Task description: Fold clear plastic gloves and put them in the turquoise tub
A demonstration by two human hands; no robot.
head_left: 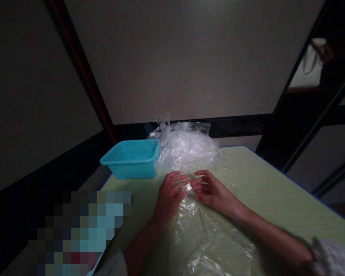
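Note:
A clear plastic bag [212, 237] lies on the table in front of me, spreading toward the near edge. Its far end narrows and gathers between my hands. My left hand [171, 193] curls its fingers and thumb around the left side of this gathered end. Opposite it, my right hand [209, 189] has bent fingers held apart, their tips close to the shiny plastic; whether they touch it I cannot tell. Just beyond both hands rests a heap of crumpled clear plastic bags [186, 145].
A turquoise plastic basin [132, 163] stands at the table's far left, against the heap. The pale green table [281, 199] has a blue edge. Behind it rises a grey panel [184, 61]. A blurred-out patch [89, 234] covers the lower left. A white bag [309, 67] sits at upper right.

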